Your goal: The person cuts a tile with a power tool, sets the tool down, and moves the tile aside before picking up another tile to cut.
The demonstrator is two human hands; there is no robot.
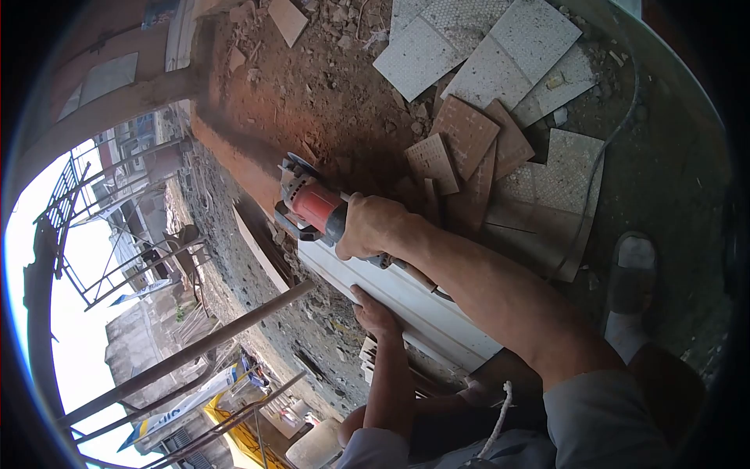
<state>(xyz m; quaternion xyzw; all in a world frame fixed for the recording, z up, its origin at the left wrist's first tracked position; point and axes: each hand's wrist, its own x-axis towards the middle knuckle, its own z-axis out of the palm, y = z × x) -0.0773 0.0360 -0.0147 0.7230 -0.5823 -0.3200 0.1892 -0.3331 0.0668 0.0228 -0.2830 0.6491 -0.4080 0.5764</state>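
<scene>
My right hand (367,228) is wrapped around the body of a red and grey angle grinder (316,205). Its cutting disc (303,165) faces the reddish ground, and a dark streak of dust trails from it to the upper left. Beneath the grinder lies a long white panel (441,324) with lengthwise lines, perhaps a tile. Its near end is close to my legs, and the grinder hides part of its far end. My left hand (376,314) grips the panel's lower edge; some of its fingers are hidden.
Brown tiles (466,137) and dusty white tiles (512,51) lie in loose piles. A power cord (617,133) curves across the concrete floor. My shoe (634,262) is at the right. A metal pole (203,344) crosses the lower left, over gravel (305,344).
</scene>
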